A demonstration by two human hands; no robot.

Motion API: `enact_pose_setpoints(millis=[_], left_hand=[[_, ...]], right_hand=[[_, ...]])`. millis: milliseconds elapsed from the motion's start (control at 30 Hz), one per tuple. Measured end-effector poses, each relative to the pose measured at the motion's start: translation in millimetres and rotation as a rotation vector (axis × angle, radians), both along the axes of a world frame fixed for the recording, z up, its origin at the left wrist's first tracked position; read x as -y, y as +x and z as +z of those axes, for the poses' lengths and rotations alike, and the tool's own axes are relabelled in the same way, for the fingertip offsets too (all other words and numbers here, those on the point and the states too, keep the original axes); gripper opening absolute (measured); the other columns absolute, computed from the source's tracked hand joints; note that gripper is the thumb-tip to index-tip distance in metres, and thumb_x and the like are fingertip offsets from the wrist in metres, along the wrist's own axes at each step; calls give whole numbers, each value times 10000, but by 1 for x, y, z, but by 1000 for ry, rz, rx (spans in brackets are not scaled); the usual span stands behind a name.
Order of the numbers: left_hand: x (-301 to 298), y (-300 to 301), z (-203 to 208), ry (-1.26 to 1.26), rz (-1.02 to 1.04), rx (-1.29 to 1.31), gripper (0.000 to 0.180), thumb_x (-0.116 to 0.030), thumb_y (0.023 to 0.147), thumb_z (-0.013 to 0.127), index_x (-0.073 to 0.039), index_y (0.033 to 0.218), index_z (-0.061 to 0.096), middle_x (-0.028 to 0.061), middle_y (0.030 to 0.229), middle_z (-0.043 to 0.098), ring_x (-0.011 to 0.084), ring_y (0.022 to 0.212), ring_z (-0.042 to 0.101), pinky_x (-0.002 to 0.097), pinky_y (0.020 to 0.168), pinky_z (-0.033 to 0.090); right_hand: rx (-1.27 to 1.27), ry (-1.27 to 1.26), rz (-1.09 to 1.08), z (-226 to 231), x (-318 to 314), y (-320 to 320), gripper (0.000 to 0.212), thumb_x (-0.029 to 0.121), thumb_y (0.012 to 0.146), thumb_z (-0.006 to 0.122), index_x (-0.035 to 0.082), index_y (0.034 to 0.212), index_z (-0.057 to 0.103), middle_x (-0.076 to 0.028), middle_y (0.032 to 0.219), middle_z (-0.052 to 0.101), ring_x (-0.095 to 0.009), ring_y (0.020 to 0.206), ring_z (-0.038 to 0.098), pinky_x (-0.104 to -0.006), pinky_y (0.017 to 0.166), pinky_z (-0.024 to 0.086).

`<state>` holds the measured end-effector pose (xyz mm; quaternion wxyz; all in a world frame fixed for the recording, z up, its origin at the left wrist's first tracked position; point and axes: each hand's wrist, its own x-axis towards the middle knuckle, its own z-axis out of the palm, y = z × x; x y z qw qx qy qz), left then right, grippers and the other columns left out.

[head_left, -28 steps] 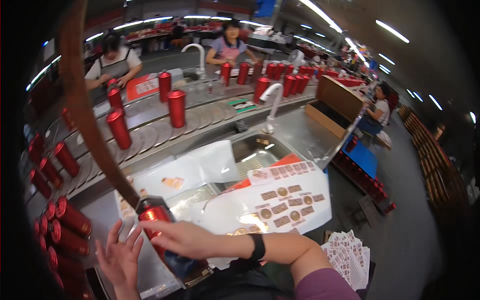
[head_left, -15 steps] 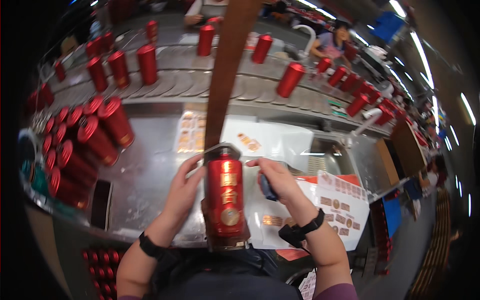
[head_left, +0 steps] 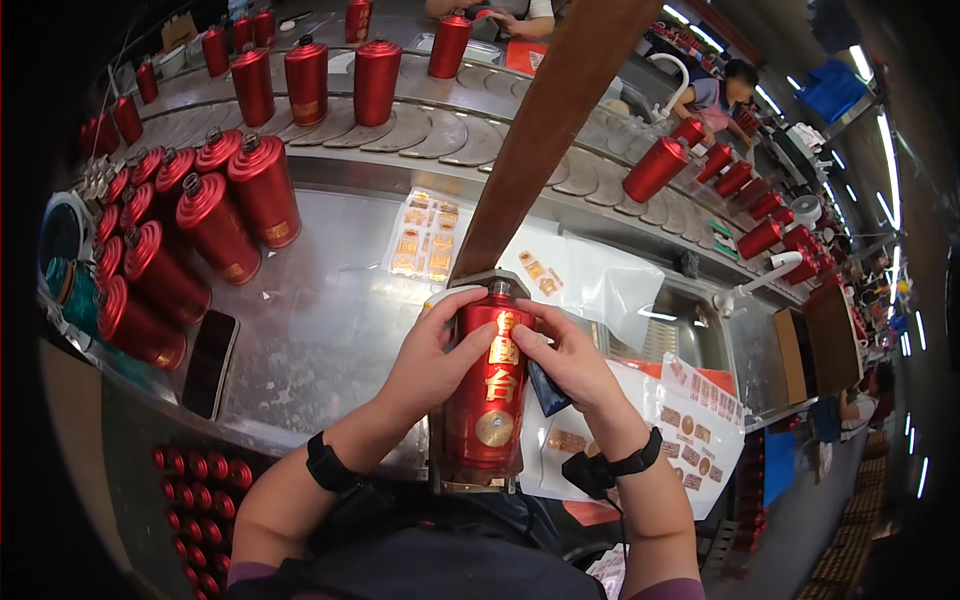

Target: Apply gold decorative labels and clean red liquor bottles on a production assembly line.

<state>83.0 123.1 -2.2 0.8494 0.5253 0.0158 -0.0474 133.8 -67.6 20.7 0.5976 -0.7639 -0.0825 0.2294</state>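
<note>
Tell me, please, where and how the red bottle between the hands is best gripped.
The red bottle is probably best gripped around its upper body, from left and right: it lies lengthwise, neck at the far end, with rounded sides.

The glossy red metallic bottle (head_left: 480, 420) bears a column of gold characters and, below them, a round gold emblem with a bluish-green centre. Dark blue colours the small flat piece (head_left: 548, 391) beside it. The clustered round-shouldered bottles (head_left: 214, 232) are the same shiny red, marked gold low down. Silver-grey is the metal bench (head_left: 310, 300); black, the rectangular phone (head_left: 211, 362). The white label sheet (head_left: 424, 236) carries rows of gold and orange patches, the larger white sheet (head_left: 722, 462) brownish-gold rectangles and discs. The wooden post (head_left: 560, 125) is reddish brown, the sleeves (head_left: 668, 589) purple.
</note>
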Motion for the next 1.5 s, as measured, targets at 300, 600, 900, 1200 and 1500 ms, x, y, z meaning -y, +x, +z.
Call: enact_pose_setpoints(millis=[300,600,900,1200,1500], left_hand=[[1,2,-9,49,36,55,431,-199,930,658,-41,1300,505,128,1284,506,200,1171,540,336,980,475],[-3,5,-10,212,-76,128,639,-249,874,725,-53,1392,407,154,1304,501,218,1187,527,344,988,470],[-1,6,-9,217,-112,128,672,-162,883,710,-80,1433,334,134,1327,492,208,1184,534,356,988,483],[-1,6,-7,180,-94,138,655,-249,876,727,-49,1402,392,145,1296,498,214,1169,540,343,978,478],[4,9,-1,17,-72,32,411,-219,943,643,-69,1296,494,103,1213,567,172,1108,565,312,943,488]], right_hand=[[-48,70,57,6,-3,-3,613,359,940,645,16,1408,448,-120,1254,579,-174,1113,550,-301,968,433],[-94,99,48,4,-5,-2,650,360,940,645,24,1441,405,-120,1290,553,-185,1162,524,-313,1005,413],[-72,137,87,3,-4,-3,675,362,939,646,28,1458,372,-131,1319,529,-199,1164,526,-317,1007,412],[-79,129,97,9,-4,-4,644,355,957,622,29,1455,378,-123,1317,534,-189,1186,513,-315,1020,404],[-106,114,41,9,-9,-2,568,345,975,594,23,1415,433,-111,1277,556,-175,1193,500,-306,1039,381]])
